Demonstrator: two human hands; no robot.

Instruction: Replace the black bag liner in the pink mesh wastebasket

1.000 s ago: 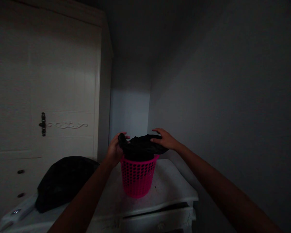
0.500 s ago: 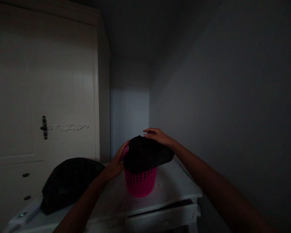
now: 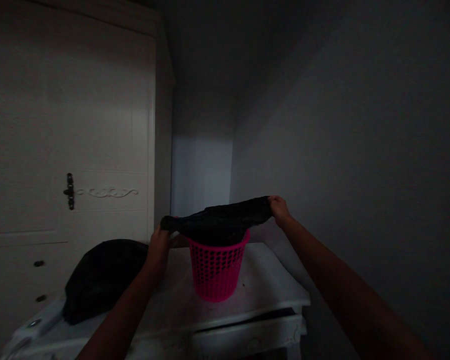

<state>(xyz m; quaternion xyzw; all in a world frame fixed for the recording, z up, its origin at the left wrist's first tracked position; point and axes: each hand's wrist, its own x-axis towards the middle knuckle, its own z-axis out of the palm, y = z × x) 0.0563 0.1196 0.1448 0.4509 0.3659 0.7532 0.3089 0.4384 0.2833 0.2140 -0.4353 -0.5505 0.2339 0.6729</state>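
Observation:
A pink perforated basket (image 3: 216, 272) stands upright on a white dresser top. Over its opening a black plastic bag (image 3: 221, 222) is stretched wide, its lower part sagging inside the rim. My left hand (image 3: 160, 247) is closed on the bag's left end, left of the basket. At the upper right, my right hand (image 3: 279, 209) grips the bag's other end, higher than the rim. The pink rim shows at the front and right.
Another black bag (image 3: 105, 275) lies bunched on the left of the white dresser (image 3: 273, 280). A white wardrobe (image 3: 108, 125) with a dark handle stands behind at left. A grey wall rises at right.
Both hands have moved apart, pulling the bag out sideways and upward. It hung over the basket's front before; now the rim is uncovered there.

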